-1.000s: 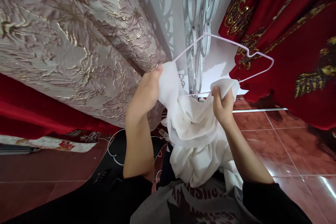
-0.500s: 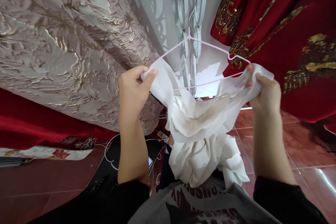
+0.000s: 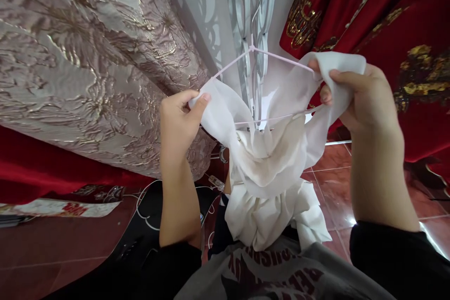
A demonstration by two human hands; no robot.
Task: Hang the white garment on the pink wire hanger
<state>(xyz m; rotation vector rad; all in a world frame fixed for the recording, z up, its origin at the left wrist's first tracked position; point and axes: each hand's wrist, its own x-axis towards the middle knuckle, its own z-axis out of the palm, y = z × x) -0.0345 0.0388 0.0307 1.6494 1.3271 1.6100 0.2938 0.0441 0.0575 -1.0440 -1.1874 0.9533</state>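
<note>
A sheer white garment point(image 3: 267, 183) hangs between my hands, its lower folds bunched against my lap. At its left shoulder, my left hand point(image 3: 183, 122) pinches the thin fabric over the end of a pale pink hanger point(image 3: 252, 49). My right hand point(image 3: 365, 91) grips the other shoulder, fingers partly under the cloth and close to the hanger's right arm. Cloth covers both ends of the hanger; its metal hook points up. Whether my right fingers also touch the hanger, I cannot tell.
Pinkish brocade cloth with metallic flowers point(image 3: 87, 56) hangs at left. Red fabric with gold embroidery point(image 3: 415, 75) hangs at right. A white scrollwork metal frame point(image 3: 263, 18) stands ahead. A black seat point(image 3: 140, 234) with white cables is at lower left, above red floor tiles point(image 3: 333, 164).
My right hand has moved up and slightly right, drawing the garment's right shoulder over the hanger's right end. My left hand has stayed nearly in place.
</note>
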